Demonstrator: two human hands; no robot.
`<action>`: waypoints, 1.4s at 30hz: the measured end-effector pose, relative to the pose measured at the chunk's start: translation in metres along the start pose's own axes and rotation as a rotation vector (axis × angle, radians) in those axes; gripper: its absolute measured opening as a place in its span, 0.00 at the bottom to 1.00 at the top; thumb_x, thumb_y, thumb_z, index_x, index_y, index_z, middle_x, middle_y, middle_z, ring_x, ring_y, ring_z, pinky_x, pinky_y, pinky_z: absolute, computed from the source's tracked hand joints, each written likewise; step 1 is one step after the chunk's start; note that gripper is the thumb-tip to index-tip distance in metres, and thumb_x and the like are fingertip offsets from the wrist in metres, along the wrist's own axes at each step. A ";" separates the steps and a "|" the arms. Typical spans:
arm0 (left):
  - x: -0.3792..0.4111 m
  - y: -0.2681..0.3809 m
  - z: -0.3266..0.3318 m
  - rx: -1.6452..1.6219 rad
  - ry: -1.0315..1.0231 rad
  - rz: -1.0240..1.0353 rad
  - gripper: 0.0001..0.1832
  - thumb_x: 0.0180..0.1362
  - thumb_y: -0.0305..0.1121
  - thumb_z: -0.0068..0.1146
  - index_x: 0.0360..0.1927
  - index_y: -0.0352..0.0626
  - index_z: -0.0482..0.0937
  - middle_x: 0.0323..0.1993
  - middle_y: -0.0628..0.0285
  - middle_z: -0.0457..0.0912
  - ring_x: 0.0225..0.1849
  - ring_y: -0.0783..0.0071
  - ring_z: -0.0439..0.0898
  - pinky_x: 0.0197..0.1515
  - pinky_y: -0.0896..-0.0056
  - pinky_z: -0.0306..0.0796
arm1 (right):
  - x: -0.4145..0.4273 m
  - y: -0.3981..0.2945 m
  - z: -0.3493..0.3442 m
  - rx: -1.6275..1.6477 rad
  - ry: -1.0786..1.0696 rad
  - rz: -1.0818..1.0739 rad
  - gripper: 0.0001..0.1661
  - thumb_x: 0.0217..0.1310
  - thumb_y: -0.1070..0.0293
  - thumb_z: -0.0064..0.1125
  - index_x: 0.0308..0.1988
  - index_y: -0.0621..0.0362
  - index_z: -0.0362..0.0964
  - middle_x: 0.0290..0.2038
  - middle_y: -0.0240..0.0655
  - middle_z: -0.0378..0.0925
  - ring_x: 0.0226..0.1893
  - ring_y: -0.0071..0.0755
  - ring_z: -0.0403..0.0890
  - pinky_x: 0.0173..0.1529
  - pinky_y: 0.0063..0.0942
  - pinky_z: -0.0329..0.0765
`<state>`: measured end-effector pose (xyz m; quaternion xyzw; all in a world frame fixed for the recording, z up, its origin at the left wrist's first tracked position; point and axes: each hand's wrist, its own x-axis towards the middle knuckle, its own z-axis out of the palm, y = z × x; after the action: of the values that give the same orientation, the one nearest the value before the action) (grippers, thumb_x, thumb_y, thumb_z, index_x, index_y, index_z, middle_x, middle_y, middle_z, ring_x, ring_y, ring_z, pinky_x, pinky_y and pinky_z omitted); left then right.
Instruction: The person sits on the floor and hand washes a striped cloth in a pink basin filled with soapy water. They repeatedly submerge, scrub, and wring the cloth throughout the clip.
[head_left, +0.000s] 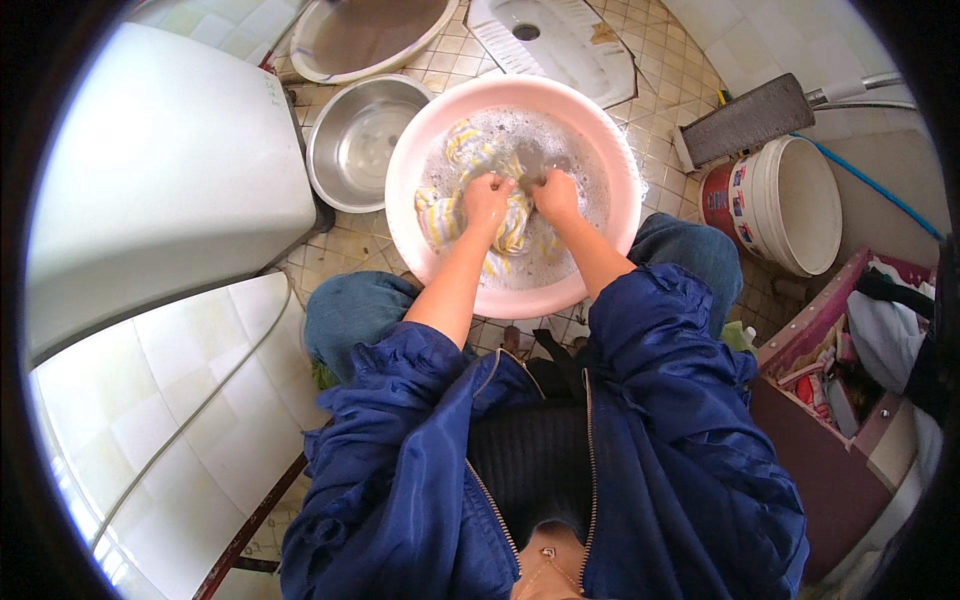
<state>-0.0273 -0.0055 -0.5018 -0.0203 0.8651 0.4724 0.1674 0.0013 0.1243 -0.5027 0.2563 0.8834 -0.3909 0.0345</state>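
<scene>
A pink plastic basin (510, 304) stands before me between my knees, holding grey, sudsy water. In it lies a wet cloth (514, 225) with yellow, grey and white stripes, partly under the surface. My left hand (487, 199) has its fingers closed on a bunched part of the cloth, left of the basin's middle. Just to its right, my right hand (556, 196) is curled at the water with its fingertips down. The murky water and foam hide those fingertips, so what they hold cannot be made out.
A steel basin (326, 142) and a large tub of murky water (330, 75) stand at the upper left, near a white appliance (172, 172). Beyond the pink basin is a squat toilet (562, 45). At right are a white bucket (769, 202) and an open maroon box (802, 442) with items.
</scene>
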 end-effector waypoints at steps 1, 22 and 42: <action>0.003 0.000 0.003 0.022 -0.006 -0.023 0.15 0.52 0.40 0.57 0.29 0.34 0.78 0.20 0.61 0.75 0.22 0.74 0.70 0.29 0.71 0.64 | 0.000 -0.001 0.003 -0.009 0.026 -0.001 0.15 0.40 0.64 0.62 0.27 0.65 0.74 0.27 0.51 0.75 0.32 0.53 0.77 0.39 0.39 0.72; -0.061 0.109 -0.032 -1.074 -0.049 -0.480 0.16 0.57 0.43 0.49 0.42 0.42 0.72 0.35 0.68 0.74 0.34 0.72 0.71 0.33 0.65 0.68 | -0.027 -0.091 -0.049 0.018 0.381 -0.307 0.18 0.56 0.57 0.45 0.21 0.57 0.69 0.17 0.46 0.73 0.20 0.50 0.76 0.29 0.42 0.71; -0.065 0.103 -0.027 -1.146 -0.164 -0.600 0.12 0.60 0.43 0.42 0.34 0.47 0.70 0.30 0.65 0.72 0.31 0.70 0.71 0.35 0.67 0.69 | -0.041 -0.088 -0.042 0.011 0.400 -0.323 0.20 0.57 0.55 0.45 0.20 0.55 0.71 0.16 0.45 0.72 0.18 0.48 0.75 0.27 0.42 0.70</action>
<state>0.0067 0.0211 -0.3845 -0.3108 0.4175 0.7916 0.3201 0.0002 0.0872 -0.4043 0.1841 0.8999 -0.3378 -0.2051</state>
